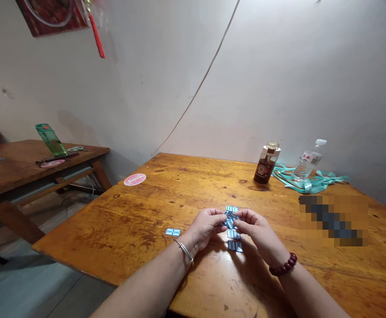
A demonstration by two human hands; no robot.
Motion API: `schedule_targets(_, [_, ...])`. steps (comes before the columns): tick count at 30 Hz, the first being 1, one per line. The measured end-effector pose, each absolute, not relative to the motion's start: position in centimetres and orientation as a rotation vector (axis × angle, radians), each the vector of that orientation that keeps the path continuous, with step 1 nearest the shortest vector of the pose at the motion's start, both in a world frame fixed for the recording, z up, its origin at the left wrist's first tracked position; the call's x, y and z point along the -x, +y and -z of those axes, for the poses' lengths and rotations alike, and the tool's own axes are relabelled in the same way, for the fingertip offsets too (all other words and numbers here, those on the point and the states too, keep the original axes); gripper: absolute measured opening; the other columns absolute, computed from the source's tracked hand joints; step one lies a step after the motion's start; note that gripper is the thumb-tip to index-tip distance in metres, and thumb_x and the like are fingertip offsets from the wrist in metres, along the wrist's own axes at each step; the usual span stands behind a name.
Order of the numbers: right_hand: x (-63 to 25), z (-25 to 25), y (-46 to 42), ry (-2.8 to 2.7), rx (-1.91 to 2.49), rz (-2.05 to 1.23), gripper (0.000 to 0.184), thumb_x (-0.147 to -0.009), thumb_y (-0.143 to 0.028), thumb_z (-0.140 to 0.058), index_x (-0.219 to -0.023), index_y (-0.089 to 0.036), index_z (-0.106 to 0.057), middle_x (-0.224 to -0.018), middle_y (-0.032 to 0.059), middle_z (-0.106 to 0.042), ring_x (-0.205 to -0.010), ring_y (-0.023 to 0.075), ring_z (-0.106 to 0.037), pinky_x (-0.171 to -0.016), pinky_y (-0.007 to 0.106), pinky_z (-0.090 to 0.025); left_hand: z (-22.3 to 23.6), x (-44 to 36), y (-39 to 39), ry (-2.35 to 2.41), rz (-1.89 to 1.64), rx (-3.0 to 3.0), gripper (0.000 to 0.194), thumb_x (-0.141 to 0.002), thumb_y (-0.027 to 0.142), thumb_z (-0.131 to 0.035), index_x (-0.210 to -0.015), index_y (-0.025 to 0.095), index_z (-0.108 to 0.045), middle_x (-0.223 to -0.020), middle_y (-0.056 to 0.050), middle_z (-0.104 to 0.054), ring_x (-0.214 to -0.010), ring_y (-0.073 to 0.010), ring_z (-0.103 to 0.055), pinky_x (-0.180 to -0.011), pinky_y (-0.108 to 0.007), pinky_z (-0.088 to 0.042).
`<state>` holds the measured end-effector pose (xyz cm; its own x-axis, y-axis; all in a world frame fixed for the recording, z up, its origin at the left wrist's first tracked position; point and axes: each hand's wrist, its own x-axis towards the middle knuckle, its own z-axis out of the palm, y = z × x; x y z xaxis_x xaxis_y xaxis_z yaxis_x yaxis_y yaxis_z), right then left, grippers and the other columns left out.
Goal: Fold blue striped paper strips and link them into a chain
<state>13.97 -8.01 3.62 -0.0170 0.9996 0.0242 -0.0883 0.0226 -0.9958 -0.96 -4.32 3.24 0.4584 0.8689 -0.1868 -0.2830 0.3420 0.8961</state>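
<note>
My left hand (206,227) and my right hand (255,229) meet over a wooden table (113,225), their fingertips pinching a small blue-and-white label strip (230,221) between them. Part of it is hidden by my fingers. Just beyond my fingertips lies another strip (232,209), and two more (233,234) sit just below my hands, nearly touching each other. A single strip (173,232) lies apart, to the left of my left hand. A metal bangle (185,251) circles my left wrist, and dark red beads (283,263) circle my right.
A brown bottle (266,164), a plastic water bottle (308,159) and teal ribbon (307,183) stand at the far right. A pink round sticker (135,179) lies far left. A pixelated patch (333,221) covers part of the table. Another table (30,163) holding a green cup (49,140) stands left.
</note>
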Motion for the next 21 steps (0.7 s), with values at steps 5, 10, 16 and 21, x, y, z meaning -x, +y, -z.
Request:
schedule_targets(5, [-13.96, -3.56, -8.00, -1.173, 1.151, -1.213, 0.021, -0.064, -0.034, -0.063, -0.071, -0.015, -0.056, -0.067, -0.0001, -0.055, -0.060, 0.0101, -0.048, -0.056, 0.024, -0.040, -3.30, 1.00, -4.46, 0.746, -0.843, -0.931, 0.024, -0.055, 0.024, -0.069, -0.072, 0.010, -0.057, -0.071, -0.003, -0.055, -0.062, -0.0066, -0.052, -0.057, -0.017, -0.043])
schedule_targets(10, [-13.86, -3.61, -7.93, -1.250, 1.139, -1.120, 0.018, -0.065, -0.031, -0.061, -0.069, -0.015, -0.054, -0.064, -0.0009, -0.052, -0.059, 0.0100, -0.047, -0.055, 0.023, -0.038, -3.70, 0.95, -4.67, 0.739, -0.838, -0.906, 0.021, -0.057, 0.022, -0.067, -0.071, 0.010, -0.057, -0.070, -0.002, -0.055, -0.061, -0.0063, -0.052, -0.058, -0.017, -0.044])
schedule_targets(16, [-14.21, -3.84, -7.94, -1.270, 1.192, -1.040, 0.014, -0.065, -0.027, -0.060, -0.065, -0.015, -0.052, -0.062, -0.0018, -0.051, -0.059, 0.0097, -0.045, -0.056, 0.023, -0.038, -3.52, 0.85, -4.24, 0.766, -0.876, -0.806, 0.017, -0.060, 0.019, -0.066, -0.071, 0.010, -0.057, -0.071, -0.004, -0.057, -0.058, -0.0058, -0.052, -0.056, -0.016, -0.045])
schedule_targets(21, [-14.16, -4.23, -8.00, -1.197, 1.198, -1.128, 0.011, -0.064, -0.023, -0.060, -0.063, -0.015, -0.052, -0.060, -0.0020, -0.051, -0.057, 0.0089, -0.045, -0.055, 0.023, -0.037, -3.20, 0.88, -4.01, 0.742, -0.884, -0.798, 0.015, -0.061, 0.018, -0.065, -0.071, 0.010, -0.058, -0.073, -0.005, -0.058, -0.059, -0.0061, -0.053, -0.057, -0.016, -0.045])
